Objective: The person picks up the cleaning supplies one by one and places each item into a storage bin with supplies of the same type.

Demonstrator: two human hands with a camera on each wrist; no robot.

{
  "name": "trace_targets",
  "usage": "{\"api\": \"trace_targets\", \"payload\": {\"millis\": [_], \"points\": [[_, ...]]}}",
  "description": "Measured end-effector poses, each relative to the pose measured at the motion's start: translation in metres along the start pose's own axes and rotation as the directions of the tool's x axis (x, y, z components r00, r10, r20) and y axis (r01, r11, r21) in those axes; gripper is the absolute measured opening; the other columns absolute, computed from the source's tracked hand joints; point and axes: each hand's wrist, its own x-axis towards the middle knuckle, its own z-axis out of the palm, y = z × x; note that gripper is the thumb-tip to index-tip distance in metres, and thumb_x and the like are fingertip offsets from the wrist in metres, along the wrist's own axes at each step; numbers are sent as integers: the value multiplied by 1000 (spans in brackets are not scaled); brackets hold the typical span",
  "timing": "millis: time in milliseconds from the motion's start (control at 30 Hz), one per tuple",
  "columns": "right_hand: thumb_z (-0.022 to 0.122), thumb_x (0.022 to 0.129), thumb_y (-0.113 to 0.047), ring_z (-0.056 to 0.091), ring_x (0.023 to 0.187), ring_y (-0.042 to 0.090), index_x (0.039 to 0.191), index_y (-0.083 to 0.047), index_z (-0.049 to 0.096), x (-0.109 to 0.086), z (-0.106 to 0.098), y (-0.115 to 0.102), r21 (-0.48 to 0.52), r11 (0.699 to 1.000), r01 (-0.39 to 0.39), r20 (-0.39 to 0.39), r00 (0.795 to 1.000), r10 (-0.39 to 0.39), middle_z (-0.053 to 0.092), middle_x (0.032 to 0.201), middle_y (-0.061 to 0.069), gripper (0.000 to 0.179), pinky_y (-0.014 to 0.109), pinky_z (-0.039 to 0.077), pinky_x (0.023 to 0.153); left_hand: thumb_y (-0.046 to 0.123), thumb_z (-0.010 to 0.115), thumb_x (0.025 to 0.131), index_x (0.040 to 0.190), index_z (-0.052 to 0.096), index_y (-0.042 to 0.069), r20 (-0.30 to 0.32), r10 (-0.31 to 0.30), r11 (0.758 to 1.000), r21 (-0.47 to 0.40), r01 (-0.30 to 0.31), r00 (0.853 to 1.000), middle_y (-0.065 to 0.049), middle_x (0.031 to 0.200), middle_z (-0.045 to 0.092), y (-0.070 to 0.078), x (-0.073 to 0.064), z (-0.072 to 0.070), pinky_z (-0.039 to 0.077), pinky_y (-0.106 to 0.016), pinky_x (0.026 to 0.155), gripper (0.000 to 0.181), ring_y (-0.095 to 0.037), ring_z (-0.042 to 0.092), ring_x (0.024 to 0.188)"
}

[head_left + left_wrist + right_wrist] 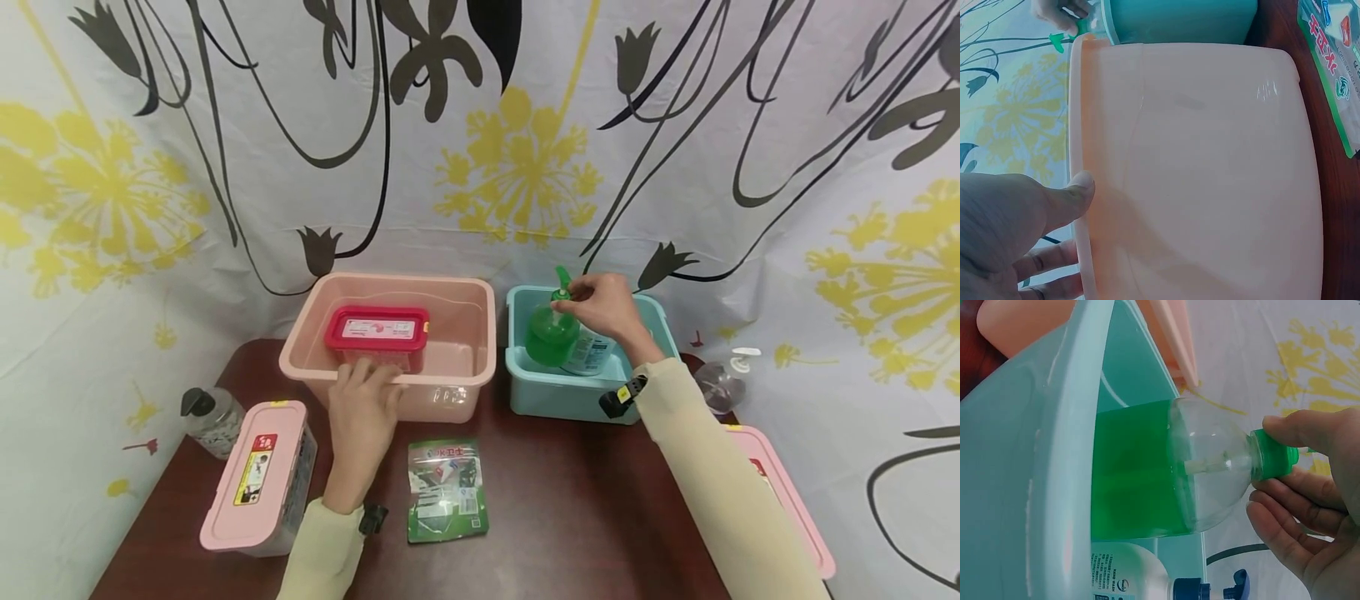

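My right hand (603,304) pinches the green collar of a pump bottle (1141,469) of green liquid, thumb on one side and fingers on the other. The bottle's lower part is down inside the light blue bin (577,396). Beside it in the bin stands a white hand wash bottle (1125,572) with a dark blue pump. My left hand (363,425) holds the front rim of the pink bin (1204,162), its thumb outside and its fingers reaching over the rim. In that bin lies a clear box with a red lid (378,328), near the left fingers.
A green and white pouch (447,492) lies on the dark table (540,517) in front of the bins. To the left are a pink-lidded box (258,475) and a black-capped bottle (213,421). Another pump bottle (722,383) and pink-lidded box (787,500) stand to the right.
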Motion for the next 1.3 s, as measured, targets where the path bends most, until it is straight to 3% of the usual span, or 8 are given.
{"api": "trace_targets", "payload": {"millis": [233,633,733,900,1300], "points": [[78,90,-38,70,94,30,114,-5,76,8,4,1,-19,1000,-13,38,999,13,76,105,17,41,46,56,81,19,86,82,108,80,14,-3,0,1000,4,0,1000,-12,102,70,0,0,0,47,-52,80,27,-34,56,96],[77,91,-29,70,86,30,102,-5,79,17,11,0,-51,999,-6,60,998,9,76,98,17,27,43,56,74,19,87,81,106,80,14,-18,10,1000,-6,-11,1000,-12,101,70,0,0,0,47,-51,79,26,-34,56,94],[75,92,-29,70,99,34,114,-2,76,19,11,-1,-41,998,-39,98,994,43,75,111,20,35,47,57,83,18,86,82,106,80,14,-14,8,1000,-7,-8,1000,-12,101,70,1,0,0,47,-51,79,26,-34,56,94],[74,92,-35,59,126,39,143,2,56,22,7,-1,-14,997,-78,171,982,79,63,138,24,65,53,50,103,18,86,82,106,80,15,-15,10,1000,-3,-10,1000,-12,101,70,0,-1,1,46,-50,78,25,-34,56,94],[73,94,-41,48,140,42,151,-6,48,15,-1,-3,-20,999,-44,200,979,47,53,152,20,71,57,44,109,18,86,83,107,79,14,-19,15,1000,-8,-15,1000,-12,102,70,-1,-1,2,46,-51,78,25,-35,56,95]]}}
